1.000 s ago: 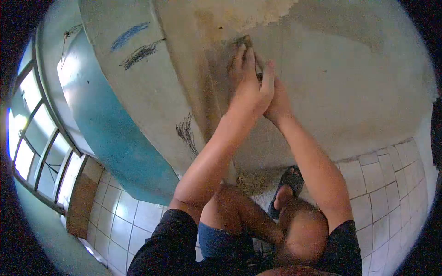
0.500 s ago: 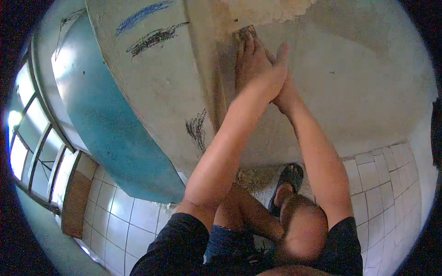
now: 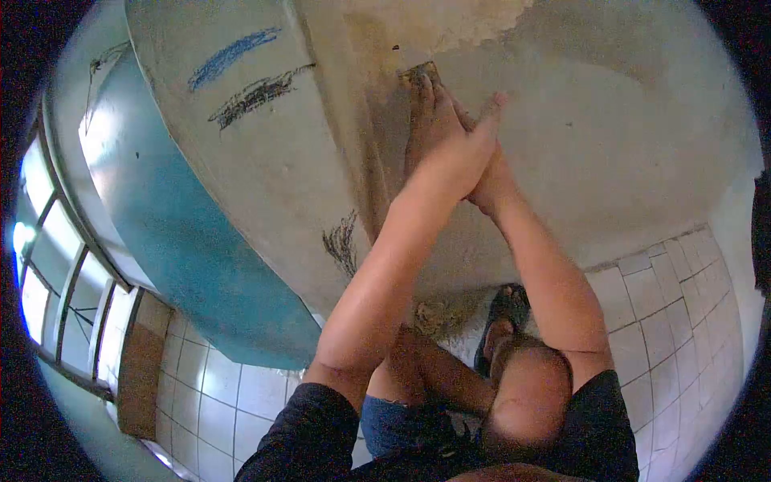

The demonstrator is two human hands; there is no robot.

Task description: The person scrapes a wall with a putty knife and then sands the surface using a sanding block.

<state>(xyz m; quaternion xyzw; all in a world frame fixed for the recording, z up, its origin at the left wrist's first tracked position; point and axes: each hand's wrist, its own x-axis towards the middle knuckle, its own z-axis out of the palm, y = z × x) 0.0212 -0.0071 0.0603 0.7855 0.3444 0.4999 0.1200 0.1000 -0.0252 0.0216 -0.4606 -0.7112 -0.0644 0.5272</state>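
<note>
both hands pressed on a small brownish pad (image 3: 419, 74), looks like a piece of sandpaper or a scrubbing block, cannot tell which, flat against the wall (image 3: 610, 145) high up near the top of the view. only its top edge and corner show above the fingertips, rough, dirty tan, about the colour of the stained patch around it. left hand (image 3: 450, 136) lies on top, fingers straight and close together, palm flat, thumb out to the right. right hand (image 3: 491, 181) is mostly hidden under the left one, only the wrist and heel show, so finger state cannot be told. wall is grey plaster, scuffed, with a lighter peeling patch at the top edge and a brown vertical streak (image 3: 377, 161) running down left of the pad. left of that are a blue scribble (image 3: 229, 56) and a black scribble (image 3: 257, 95), another black scribble (image 3: 341, 241) lower down. teal painted section (image 3: 185, 241) further left, window (image 3: 48, 265) at far left. person is crouched, knees bare, black sandal (image 3: 502, 317) on the foot by the wall base, some debris (image 3: 438, 313) next to it. white tiled floor (image 3: 675, 321).
</note>
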